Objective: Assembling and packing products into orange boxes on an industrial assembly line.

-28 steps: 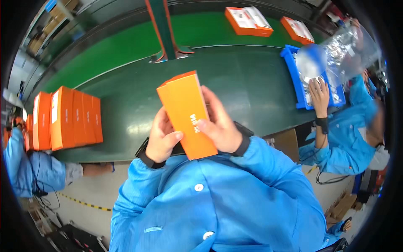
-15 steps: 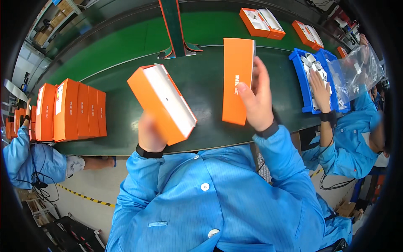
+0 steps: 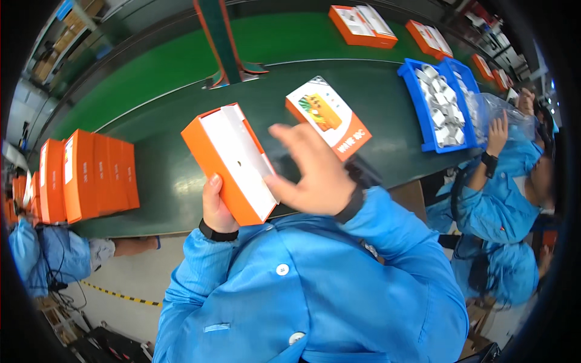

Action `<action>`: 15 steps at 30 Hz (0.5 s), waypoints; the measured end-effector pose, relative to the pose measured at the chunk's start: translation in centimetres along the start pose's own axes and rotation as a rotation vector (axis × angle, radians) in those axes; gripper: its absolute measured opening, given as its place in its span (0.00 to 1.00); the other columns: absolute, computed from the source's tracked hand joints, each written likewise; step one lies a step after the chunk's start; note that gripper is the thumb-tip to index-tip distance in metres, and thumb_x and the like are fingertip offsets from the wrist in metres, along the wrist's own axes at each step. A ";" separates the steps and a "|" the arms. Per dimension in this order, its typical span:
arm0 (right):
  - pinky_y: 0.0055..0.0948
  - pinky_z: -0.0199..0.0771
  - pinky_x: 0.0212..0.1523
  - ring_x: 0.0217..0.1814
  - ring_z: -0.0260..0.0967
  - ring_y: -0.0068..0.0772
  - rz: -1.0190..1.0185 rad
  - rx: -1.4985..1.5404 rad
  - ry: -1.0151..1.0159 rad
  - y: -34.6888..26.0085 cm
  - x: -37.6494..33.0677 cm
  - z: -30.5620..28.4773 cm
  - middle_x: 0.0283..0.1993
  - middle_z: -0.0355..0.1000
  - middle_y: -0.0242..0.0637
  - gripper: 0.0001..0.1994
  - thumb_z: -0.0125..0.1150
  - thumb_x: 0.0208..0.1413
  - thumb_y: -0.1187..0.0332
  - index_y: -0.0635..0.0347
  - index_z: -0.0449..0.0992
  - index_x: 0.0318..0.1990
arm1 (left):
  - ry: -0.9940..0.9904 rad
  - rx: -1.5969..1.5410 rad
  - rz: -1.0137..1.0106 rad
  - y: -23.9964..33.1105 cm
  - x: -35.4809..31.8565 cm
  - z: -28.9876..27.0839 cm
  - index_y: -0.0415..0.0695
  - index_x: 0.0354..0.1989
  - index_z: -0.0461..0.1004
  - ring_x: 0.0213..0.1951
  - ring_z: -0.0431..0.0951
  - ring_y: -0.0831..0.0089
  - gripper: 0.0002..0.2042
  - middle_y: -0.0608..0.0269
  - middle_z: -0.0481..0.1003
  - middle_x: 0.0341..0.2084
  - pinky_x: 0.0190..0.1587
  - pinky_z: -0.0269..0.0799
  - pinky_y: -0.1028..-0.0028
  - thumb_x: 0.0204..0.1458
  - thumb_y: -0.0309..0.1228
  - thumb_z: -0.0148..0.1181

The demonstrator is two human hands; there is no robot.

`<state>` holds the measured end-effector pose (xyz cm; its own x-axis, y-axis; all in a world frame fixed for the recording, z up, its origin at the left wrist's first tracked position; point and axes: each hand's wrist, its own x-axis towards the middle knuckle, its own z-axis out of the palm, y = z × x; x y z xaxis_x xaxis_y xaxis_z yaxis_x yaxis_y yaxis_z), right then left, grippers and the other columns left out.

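My left hand (image 3: 219, 209) is closed around the lower left side of an open orange box (image 3: 204, 151), tilted above the dark green table. A white insert (image 3: 233, 154) with a small dark hole fills its open face. Close beside the box is my right hand (image 3: 321, 172), empty, its fingers spread and slightly blurred. Its thumb reaches the insert's right edge; whether it touches I cannot tell. Just beyond my right hand, an orange box lid (image 3: 330, 115) lies on the table, its white printed face with a colourful picture turned up.
Several orange boxes (image 3: 97, 175) stand in a row at the left. Blue bins (image 3: 431, 145) with small white parts are at the right, where a co-worker's hand (image 3: 497, 134) is near a clear plastic bag (image 3: 514, 118). Open boxes (image 3: 369, 41) sit on the green belt (image 3: 284, 36) behind an upright post (image 3: 218, 42).
My right hand has let go of the lid, which now lies printed side up on the table. That hand has moved left to the open box, which my left hand still holds.
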<state>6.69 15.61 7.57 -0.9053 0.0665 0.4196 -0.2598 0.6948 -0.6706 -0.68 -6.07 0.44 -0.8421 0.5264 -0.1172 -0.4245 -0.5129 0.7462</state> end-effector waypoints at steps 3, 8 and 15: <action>0.50 0.75 0.51 0.51 0.76 0.57 0.029 -0.040 -0.084 -0.8 -0.3 1.1 0.51 0.75 0.52 0.29 0.68 0.58 0.65 0.66 0.72 0.66 | -0.160 0.017 0.002 -0.8 0.1 0.5 0.39 0.76 0.60 0.68 0.74 0.54 0.36 0.48 0.70 0.70 0.71 0.70 0.55 0.68 0.53 0.53; 0.54 0.79 0.46 0.45 0.78 0.61 0.098 -0.007 0.030 1.5 -0.9 -1.2 0.48 0.79 0.54 0.23 0.60 0.58 0.72 0.69 0.75 0.61 | -0.081 0.009 -0.013 -1.5 0.6 0.8 0.39 0.75 0.61 0.68 0.74 0.55 0.34 0.49 0.71 0.70 0.71 0.70 0.55 0.70 0.52 0.51; 0.53 0.77 0.45 0.47 0.80 0.51 0.208 -0.693 -0.068 8.7 0.4 -7.2 0.44 0.79 0.45 0.23 0.63 0.58 0.72 0.65 0.76 0.62 | 0.091 -0.069 -0.092 -4.4 3.0 1.4 0.39 0.75 0.63 0.70 0.72 0.58 0.25 0.51 0.72 0.70 0.73 0.67 0.57 0.76 0.41 0.44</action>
<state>6.48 26.82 6.33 -0.9375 0.2176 0.2716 0.1722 0.9682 -0.1813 -0.87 -1.28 -2.30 -0.8240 0.5110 -0.2446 -0.5205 -0.5123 0.6832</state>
